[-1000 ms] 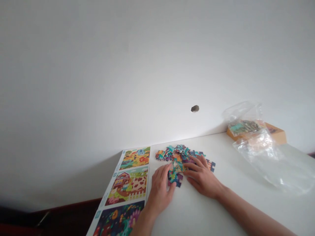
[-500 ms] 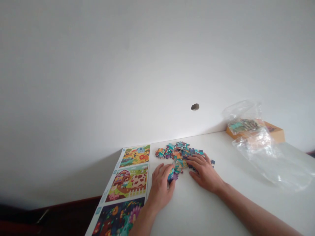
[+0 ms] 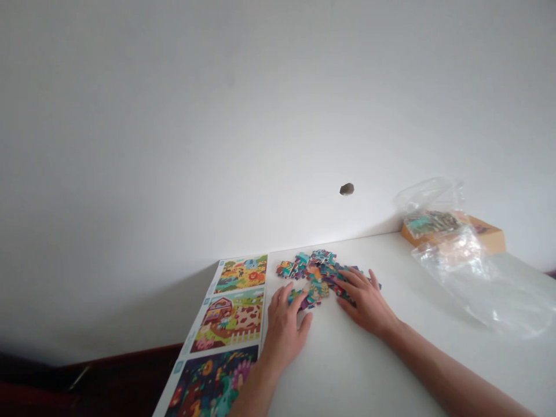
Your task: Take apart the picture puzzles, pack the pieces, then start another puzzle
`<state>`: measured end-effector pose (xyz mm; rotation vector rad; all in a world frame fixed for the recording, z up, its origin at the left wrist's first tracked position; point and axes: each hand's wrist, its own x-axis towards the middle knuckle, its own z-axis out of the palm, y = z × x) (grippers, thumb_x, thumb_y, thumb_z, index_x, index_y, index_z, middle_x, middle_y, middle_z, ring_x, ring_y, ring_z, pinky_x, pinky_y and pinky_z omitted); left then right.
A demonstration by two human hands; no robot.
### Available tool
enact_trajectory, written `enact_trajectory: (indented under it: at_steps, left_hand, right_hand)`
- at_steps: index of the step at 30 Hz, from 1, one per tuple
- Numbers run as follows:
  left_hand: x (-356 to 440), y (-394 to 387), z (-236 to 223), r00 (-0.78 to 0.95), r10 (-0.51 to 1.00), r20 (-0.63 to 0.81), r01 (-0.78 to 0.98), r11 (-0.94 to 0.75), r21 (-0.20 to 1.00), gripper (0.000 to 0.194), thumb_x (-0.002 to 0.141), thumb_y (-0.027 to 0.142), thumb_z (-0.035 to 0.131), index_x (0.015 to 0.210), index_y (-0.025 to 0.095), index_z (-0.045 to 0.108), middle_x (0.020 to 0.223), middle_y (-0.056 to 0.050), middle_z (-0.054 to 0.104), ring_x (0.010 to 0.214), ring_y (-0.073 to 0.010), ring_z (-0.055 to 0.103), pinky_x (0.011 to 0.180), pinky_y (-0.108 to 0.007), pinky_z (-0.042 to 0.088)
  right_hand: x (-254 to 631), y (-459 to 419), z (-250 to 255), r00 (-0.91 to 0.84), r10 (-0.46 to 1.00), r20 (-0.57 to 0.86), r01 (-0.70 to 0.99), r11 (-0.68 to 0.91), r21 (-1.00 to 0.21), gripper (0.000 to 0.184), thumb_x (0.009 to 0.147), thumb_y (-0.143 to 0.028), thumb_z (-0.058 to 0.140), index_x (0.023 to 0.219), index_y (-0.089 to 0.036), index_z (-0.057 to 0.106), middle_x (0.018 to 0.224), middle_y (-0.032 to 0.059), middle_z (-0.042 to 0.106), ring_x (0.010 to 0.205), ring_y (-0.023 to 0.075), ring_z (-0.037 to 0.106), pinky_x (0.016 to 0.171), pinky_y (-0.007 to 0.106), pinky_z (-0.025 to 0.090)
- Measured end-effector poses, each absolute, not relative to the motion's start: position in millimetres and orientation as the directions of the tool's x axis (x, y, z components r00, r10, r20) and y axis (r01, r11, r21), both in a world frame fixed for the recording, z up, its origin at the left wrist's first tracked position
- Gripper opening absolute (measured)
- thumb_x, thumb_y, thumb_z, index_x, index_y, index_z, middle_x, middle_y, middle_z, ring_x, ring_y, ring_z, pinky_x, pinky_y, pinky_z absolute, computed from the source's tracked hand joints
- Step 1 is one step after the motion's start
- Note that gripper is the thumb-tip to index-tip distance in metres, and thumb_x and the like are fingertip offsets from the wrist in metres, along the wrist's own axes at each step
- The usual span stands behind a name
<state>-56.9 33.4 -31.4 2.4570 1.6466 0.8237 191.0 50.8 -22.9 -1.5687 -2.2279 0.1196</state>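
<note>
A loose heap of colourful jigsaw puzzle pieces (image 3: 319, 281) lies on the white table (image 3: 343, 359) near the wall. At the heap's left front edge, my left hand (image 3: 286, 321) rests with fingers spread, its fingertips touching a few pieces. On the other side, my right hand (image 3: 362, 295) lies over the right part of the heap, fingers apart, covering some pieces. Neither hand grips a piece. Left of the heap is a printed picture sheet (image 3: 241, 317) with animal, farm and dark night scenes; my left forearm partly covers its lowest picture.
An orange box (image 3: 493, 237) stands at the back right against the wall. On it lies a clear plastic bag (image 3: 434, 223) with more puzzle pieces. Another crumpled clear bag (image 3: 482, 289) spreads over the table in front. The white wall (image 3: 260, 145) has a small hole.
My right hand has shifted slightly over the heap. The left fingers have spread a little, and the pieces beside them lie flatter. The whole view has moved slightly.
</note>
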Motion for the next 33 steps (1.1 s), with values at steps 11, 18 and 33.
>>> enact_trajectory:
  at_steps: [11, 18, 33]
  left_hand:
    - [-55.4, 33.9, -26.9, 0.357, 0.874, 0.329, 0.823, -0.461, 0.331, 0.040, 0.090, 0.012, 0.045, 0.117, 0.033, 0.064, 0.140, 0.000, 0.053, 0.134, -0.0283, 0.040, 0.106, -0.054, 0.039]
    - [-58.9, 40.1, -37.7, 0.198, 0.865, 0.462, 0.869, -0.373, 0.326, 0.038, 0.089, 0.008, 0.045, 0.113, 0.026, 0.068, 0.132, -0.009, 0.053, 0.125, -0.0293, 0.047, 0.104, -0.052, 0.043]
    - [-60.0, 40.2, -35.5, 0.148, 0.884, 0.443, 0.891, -0.314, 0.328, 0.032, 0.085, 0.009, 0.050, 0.108, 0.023, 0.067, 0.127, -0.011, 0.057, 0.120, -0.0287, 0.053, 0.100, -0.049, 0.044]
  right_hand:
    - [177.7, 36.6, -0.9, -0.664, 0.734, 0.146, 0.668, 0.669, -0.325, 0.060, 0.091, -0.052, 0.050, 0.147, -0.035, 0.035, 0.152, 0.0030, 0.039, 0.145, 0.0380, 0.016, 0.109, 0.073, 0.001]
    - [185.7, 43.8, -11.1, -0.486, 0.830, 0.275, 0.792, 0.551, -0.264, 0.033, 0.091, -0.039, 0.054, 0.122, -0.033, 0.063, 0.133, 0.0044, 0.060, 0.138, 0.0380, 0.033, 0.110, 0.070, 0.007]
    - [179.2, 37.3, 1.6, -0.610, 0.778, 0.153, 0.703, 0.619, -0.350, 0.050, 0.091, -0.044, 0.052, 0.139, -0.033, 0.047, 0.140, 0.0030, 0.054, 0.142, 0.0377, 0.023, 0.111, 0.067, 0.000]
